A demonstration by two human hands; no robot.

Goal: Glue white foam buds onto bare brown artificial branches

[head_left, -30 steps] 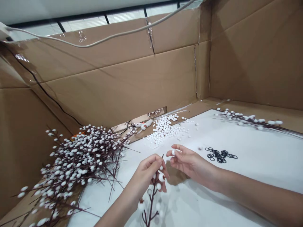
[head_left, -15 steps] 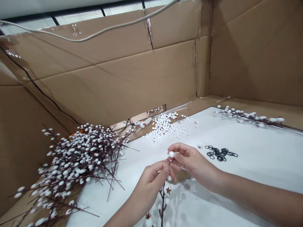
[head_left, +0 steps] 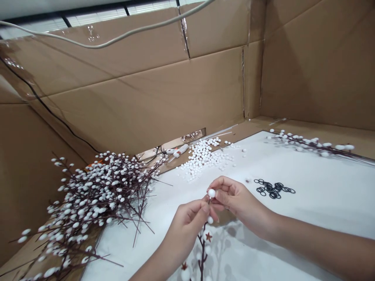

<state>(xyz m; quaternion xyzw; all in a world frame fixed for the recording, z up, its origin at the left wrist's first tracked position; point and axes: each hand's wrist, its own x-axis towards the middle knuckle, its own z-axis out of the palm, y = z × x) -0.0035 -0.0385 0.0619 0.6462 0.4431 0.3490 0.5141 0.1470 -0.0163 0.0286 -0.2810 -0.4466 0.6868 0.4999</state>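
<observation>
While the left hand [head_left: 190,221] pinched a dark brown stem [head_left: 202,253] near its upper end between thumb and forefinger, the right hand [head_left: 236,201] held a white ball [head_left: 211,193] at the stem's tip. The right thumb and forefinger were closed on the ball, with the other fingers loosely curled beneath; whether it was seated on the tip or merely touching could not be told. Below the left hand's grip the stem ran down toward the near edge of view, bearing more white balls and a small brown star-shaped piece [head_left: 208,237]. Both hands were over the white desk [head_left: 319,207], close together, their fingertips nearly meeting. A tangled heap of white-tipped branches [head_left: 96,199] lay to the left, loose white balls [head_left: 202,156] were scattered beyond the hands, and black rings [head_left: 272,190] lay to the right, with a slim bunch of berried stems [head_left: 312,144] farther back.
</observation>
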